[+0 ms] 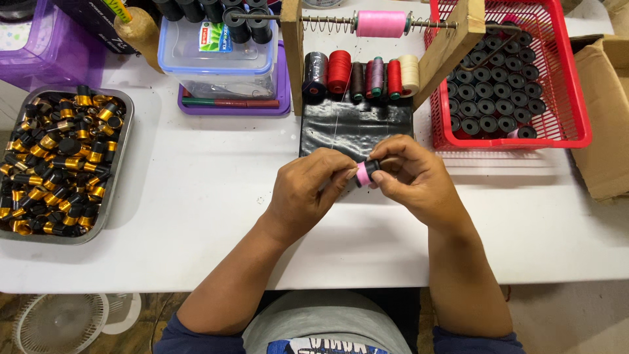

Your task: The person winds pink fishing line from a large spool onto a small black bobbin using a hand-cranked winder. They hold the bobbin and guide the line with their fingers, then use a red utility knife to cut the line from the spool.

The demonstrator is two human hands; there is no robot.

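Observation:
Both hands meet over the middle of the white table (196, 196). My right hand (409, 180) pinches a small black bobbin wound with pink thread (365, 172). My left hand (311, 190) touches the bobbin's pink end with its fingertips. A thin thread runs up from the hands toward a pink spool (381, 23) on a sprung metal rod held by a wooden frame (452, 46). Under the rod stands a row of coloured thread spools (360, 75) above a black plastic sheet (357, 128).
A metal tray (121, 157) of several black and gold bobbins lies at the left. A red basket (576, 85) of black bobbins sits at the right, beside a cardboard box (606, 118). A clear plastic container (219, 62) and a purple bin (46, 49) stand at the back.

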